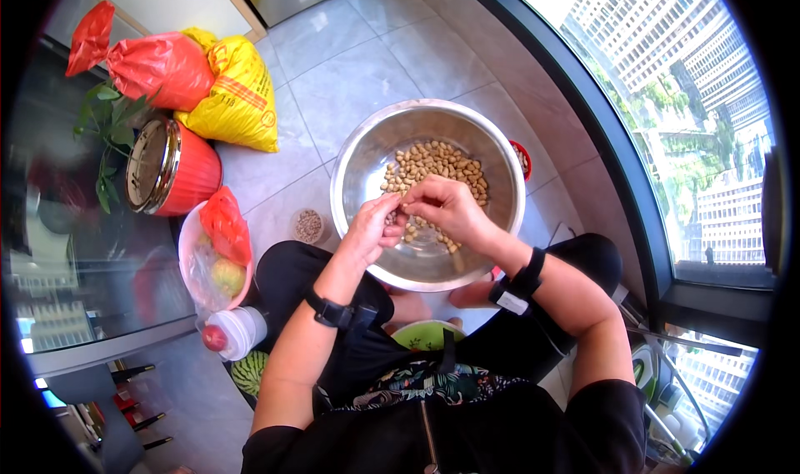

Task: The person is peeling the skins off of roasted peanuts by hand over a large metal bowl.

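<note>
A large stainless steel basin (351,161) stands on the tiled floor before me, with many unshelled peanuts (437,158) spread over its bottom. Above it my two hands meet at the fingertips. My left hand (375,227) is curled around several shelled peanut kernels (391,216). The thumb and forefinger of my right hand (447,205) pinch something small and pale, perhaps a peanut, close to the left fingertips. Its exact shape is hidden by the fingers. A small clear container of kernels (308,226) stands left of the basin.
Left are a pink basin with fruit and bags (185,240), a white tub (240,331), a red plant pot (197,168), a red bag (162,68) and a yellow bag (244,99). A red-rimmed container (529,161) sits behind the basin's right side. A green bowl (428,335) lies near my feet.
</note>
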Available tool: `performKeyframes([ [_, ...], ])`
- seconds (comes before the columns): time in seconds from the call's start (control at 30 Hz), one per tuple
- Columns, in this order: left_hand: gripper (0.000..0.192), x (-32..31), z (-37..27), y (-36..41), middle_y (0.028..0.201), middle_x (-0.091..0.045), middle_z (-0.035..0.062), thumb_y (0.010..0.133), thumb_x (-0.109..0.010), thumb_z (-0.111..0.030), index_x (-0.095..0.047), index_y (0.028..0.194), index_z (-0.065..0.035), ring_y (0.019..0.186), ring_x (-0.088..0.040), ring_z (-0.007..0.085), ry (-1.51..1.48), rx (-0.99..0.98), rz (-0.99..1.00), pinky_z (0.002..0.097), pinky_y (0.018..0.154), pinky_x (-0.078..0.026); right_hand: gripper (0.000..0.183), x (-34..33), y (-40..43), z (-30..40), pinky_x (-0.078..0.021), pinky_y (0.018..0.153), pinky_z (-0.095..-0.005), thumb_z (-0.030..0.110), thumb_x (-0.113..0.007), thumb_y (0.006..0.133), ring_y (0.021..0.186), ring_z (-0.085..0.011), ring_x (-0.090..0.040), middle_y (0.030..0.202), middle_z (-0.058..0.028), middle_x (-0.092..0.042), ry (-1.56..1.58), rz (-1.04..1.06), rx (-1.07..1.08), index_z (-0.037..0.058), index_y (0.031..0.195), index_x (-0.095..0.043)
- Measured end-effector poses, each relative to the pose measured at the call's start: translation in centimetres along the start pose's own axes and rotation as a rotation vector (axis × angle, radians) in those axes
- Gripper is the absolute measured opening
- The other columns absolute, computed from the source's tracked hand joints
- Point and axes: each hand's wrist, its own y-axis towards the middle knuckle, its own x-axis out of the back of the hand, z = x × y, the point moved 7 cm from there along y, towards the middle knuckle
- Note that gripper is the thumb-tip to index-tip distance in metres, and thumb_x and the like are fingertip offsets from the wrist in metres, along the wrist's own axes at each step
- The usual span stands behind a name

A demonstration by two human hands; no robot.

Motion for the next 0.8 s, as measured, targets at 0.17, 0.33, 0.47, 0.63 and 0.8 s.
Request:
performKeyframes([
  [0.17,0.022,0.5,0.2,-0.1,0.072,-0.048,0.0011,0.095,-0.049,-0.025,-0.055,0.092,-0.0038,0.05,-0.036,0.0024,0.008,0.003,-0.017,0.0148,0.038,-0.023,0.011,-0.4,0.0,0.3,-0.0488,0.065,-0.0255,0.004,-0.065,0.081,0.071,-0.0127,-0.06,0.079,-0.0075,-0.063,-0.166,-0.042,0.066,-0.0008,0.091,-0.066],
  [0.33,0.022,0.6,0.4,-0.1,0.071,-0.047,-0.0007,0.095,-0.051,-0.026,-0.055,0.091,-0.0048,0.048,-0.034,0.0012,0.167,-0.004,-0.032,0.0142,0.038,-0.022,0.012,0.0,0.4,-2.3,-0.0477,0.06,-0.0242,0.008,-0.064,0.084,0.066,-0.0077,-0.057,0.077,-0.0039,-0.065,-0.044,0.006,-0.21,-0.0016,0.091,-0.066],
  [0.47,0.027,0.8,-0.6,-0.5,0.068,-0.046,-0.0022,0.094,-0.052,-0.03,-0.055,0.083,-0.0063,0.046,-0.032,0.0004,0.133,-0.013,-0.005,0.0142,0.037,-0.02,0.016,-1.0,0.9,-1.8,-0.0442,0.053,-0.0211,0.012,-0.063,0.084,0.062,-0.0049,-0.054,0.072,-0.0013,-0.063,-0.032,0.07,-0.222,-0.0019,0.092,-0.065],
  [0.63,0.027,1.5,-2.0,-0.7,0.066,-0.045,-0.0025,0.094,-0.053,-0.03,-0.054,0.079,-0.007,0.045,-0.033,0.0005,0.085,-0.129,-0.07,0.0143,0.037,-0.02,0.004,-1.1,1.3,-3.1,-0.0401,0.048,-0.0188,0.009,-0.056,0.084,0.055,-0.0059,-0.052,0.07,-0.0004,-0.058,0.493,0.067,-0.377,0.0051,0.086,-0.057],
  [0.8,0.025,2.6,-2.6,-0.5,0.066,-0.045,-0.0024,0.093,-0.055,-0.027,-0.055,0.08,-0.0062,0.044,-0.032,0.0008,0.076,-0.206,-0.157,0.0148,0.037,-0.02,0.008,-0.6,1.2,-7.5,-0.0404,0.049,-0.0225,0.007,-0.053,0.081,0.061,-0.0086,-0.054,0.074,-0.0031,-0.064,0.282,0.135,-0.587,0.0053,0.084,-0.061],
])
